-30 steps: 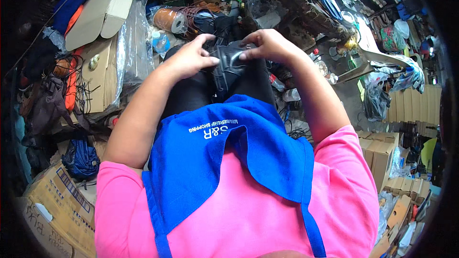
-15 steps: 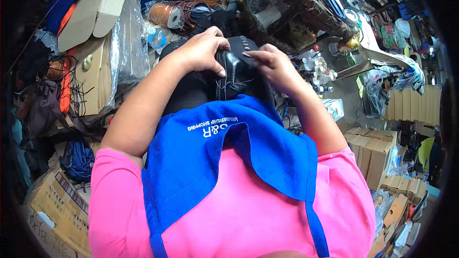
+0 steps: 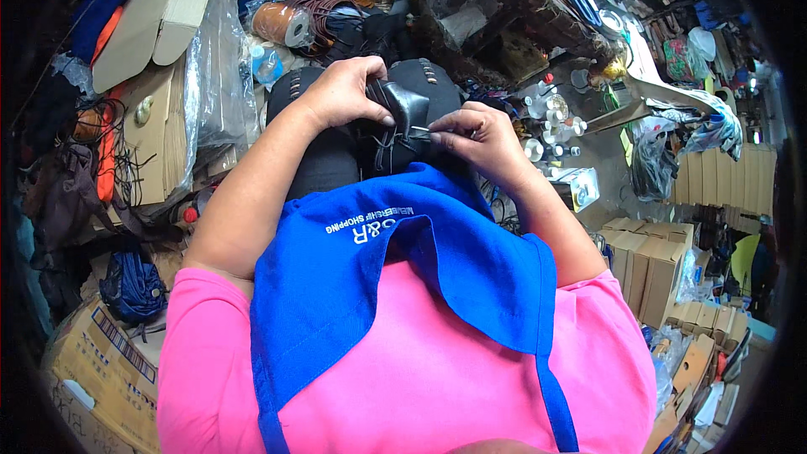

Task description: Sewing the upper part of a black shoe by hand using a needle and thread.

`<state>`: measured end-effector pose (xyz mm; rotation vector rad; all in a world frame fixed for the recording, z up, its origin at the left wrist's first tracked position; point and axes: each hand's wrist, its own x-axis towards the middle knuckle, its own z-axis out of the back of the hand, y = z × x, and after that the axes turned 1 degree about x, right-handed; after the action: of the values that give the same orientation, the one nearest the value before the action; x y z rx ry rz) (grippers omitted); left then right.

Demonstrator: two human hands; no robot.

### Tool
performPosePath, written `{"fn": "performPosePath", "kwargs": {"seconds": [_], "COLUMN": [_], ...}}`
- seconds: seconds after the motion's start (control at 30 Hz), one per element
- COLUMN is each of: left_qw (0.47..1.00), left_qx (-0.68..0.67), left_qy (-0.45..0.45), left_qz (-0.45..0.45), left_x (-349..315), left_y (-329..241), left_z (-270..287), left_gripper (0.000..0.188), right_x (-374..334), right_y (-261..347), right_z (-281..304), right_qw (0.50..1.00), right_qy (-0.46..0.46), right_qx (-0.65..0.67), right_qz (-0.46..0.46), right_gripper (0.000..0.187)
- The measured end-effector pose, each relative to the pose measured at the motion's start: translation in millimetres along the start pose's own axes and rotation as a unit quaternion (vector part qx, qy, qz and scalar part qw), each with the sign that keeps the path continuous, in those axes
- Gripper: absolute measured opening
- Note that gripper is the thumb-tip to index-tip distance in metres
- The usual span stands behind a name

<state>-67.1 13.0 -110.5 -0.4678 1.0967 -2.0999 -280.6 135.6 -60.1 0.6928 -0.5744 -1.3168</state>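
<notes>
Between my knees sits a shiny black leather piece (image 3: pixel 409 108), shaped like part of a shoe, with thin black cords (image 3: pixel 385 150) hanging from its near side. My left hand (image 3: pixel 351 94) grips its left edge, thumb toward me and fingers over the far side. On the right, my right hand (image 3: pixel 475 136) pinches a thin, pale, needle-like tool (image 3: pixel 419 129) whose tip points left and meets the leather. The fingers hide the tool's other end. A blue apron (image 3: pixel 336 286) covers my lap's near side.
To the left lie flat cardboard sheets (image 3: pixel 155 139) and plastic-wrapped board (image 3: pixel 223 76). An orange cord spool (image 3: pixel 282 23) stands beyond my left knee. Several small bottles (image 3: pixel 551 113) stand to the right, near stacked brown boxes (image 3: pixel 647 265).
My right hand has come nearer and lower, bringing the pale tool's tip to the leather's right side. The leather piece has tilted, and my left hand has shifted slightly left with it.
</notes>
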Motion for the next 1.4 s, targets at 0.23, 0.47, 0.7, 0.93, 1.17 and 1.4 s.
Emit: {"fn": "performPosePath", "kwargs": {"seconds": [0.23,0.47,0.7,0.93,1.17,1.4], "left_qw": [1.0,1.0,1.0,1.0,1.0,1.0], "left_qx": [0.025,0.001,0.022,0.004,0.0,0.008], "left_qy": [0.008,0.014,0.013,0.017,0.016,0.02], "left_qz": [-0.003,0.011,-0.002,0.014,0.006,-0.001], "left_x": [0.4,0.4,0.0,-0.1,0.9,1.6], "left_y": [-1.9,-2.9,-1.4,-2.1,-2.5,0.6], "left_z": [2.3,2.6,3.9,3.4,4.4,5.3], "left_gripper": [0.054,0.051,0.054,0.051,0.051,0.053], "right_x": [2.3,-1.7,5.2,8.3,9.5,13.7], "right_y": [-0.4,-0.1,-1.2,0.6,3.3,0.5], "right_z": [-0.3,6.3,-3.3,-3.2,1.2,-10.0], "right_qw": [1.0,0.997,0.998,0.999,0.999,0.999], "right_qy": [0.019,0.073,0.041,0.041,0.046,0.049], "right_qx": [-0.01,-0.023,0.037,0.031,-0.002,0.004], "right_qz": [0.019,-0.026,-0.009,-0.014,-0.019,-0.022], "right_gripper": [0.015,0.012,0.014,0.015,0.016,0.015]}}
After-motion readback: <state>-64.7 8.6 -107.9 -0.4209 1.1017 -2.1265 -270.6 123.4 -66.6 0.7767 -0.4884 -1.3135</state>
